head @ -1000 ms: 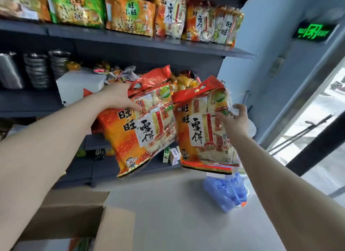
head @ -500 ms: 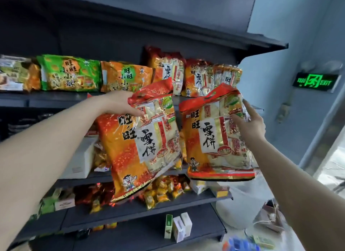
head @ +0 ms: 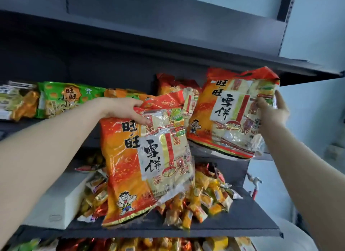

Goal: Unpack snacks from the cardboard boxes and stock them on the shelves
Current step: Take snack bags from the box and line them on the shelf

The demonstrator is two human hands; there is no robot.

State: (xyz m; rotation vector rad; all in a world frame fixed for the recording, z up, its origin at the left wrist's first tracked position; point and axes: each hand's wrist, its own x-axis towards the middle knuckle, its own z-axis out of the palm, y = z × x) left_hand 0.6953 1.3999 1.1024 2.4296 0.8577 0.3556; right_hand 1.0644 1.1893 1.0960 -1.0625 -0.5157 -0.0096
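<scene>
Before the shelves (head: 173, 230), each hand grips a snack bag — left hand (head: 123, 110) lower, right hand (head: 272, 112) higher, apart.

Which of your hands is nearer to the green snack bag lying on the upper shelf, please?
Left. The left hand grips its orange rice-cracker bag just right of the green snack bag; the right hand is far right.
</scene>
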